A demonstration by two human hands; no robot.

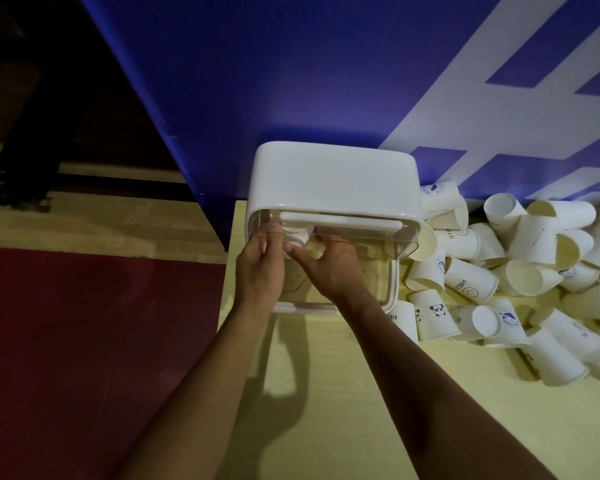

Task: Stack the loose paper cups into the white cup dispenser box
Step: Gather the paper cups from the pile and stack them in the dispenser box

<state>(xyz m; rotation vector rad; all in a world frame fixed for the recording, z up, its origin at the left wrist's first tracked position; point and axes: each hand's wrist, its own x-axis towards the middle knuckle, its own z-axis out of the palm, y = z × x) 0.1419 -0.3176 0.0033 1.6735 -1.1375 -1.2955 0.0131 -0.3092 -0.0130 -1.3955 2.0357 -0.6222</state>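
Note:
The white cup dispenser box (333,174) stands at the table's left end against the blue wall, and its clear front lid (368,237) is swung up. Both hands reach in under that lid. A short stack of paper cups (297,237) lies on its side inside the box's left part. My left hand (260,271) holds the stack from the left, its fingertips showing blurred through the lid. My right hand (329,268) grips the stack from the right, thumb on the near side. Loose paper cups (520,271), white with small prints, lie heaped right of the box.
The pale yellow table (326,393) ends just left of the box, with a red mat (94,341) and a wooden floor below. The blue and white wall (291,81) rises right behind the box. The cup heap reaches the frame's right edge.

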